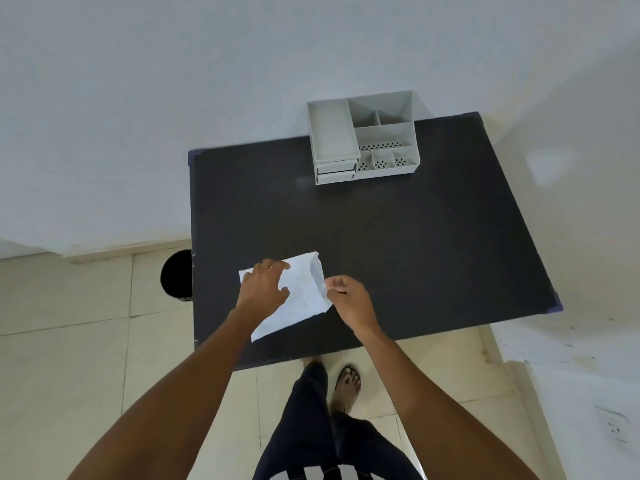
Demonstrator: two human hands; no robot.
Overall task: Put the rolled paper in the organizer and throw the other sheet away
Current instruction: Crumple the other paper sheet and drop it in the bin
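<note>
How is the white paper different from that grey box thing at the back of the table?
The paper is white, thin and creased, lying near the table's front edge under both hands; the organizer is grey, rigid, boxy and divided into compartments, standing untouched at the far edge. Both rest on the black table.

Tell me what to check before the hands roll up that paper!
1. Paper lying on the table: ok.
2. Left hand resting on the paper: ok.
3. Right hand pinching the paper's right edge: ok.
4. Paper already rolled: not ok, it is flat and creased.
5. Organizer compartments free: ok, nothing shows inside.
6. Second sheet to throw away: cannot tell, only one shows.
</note>
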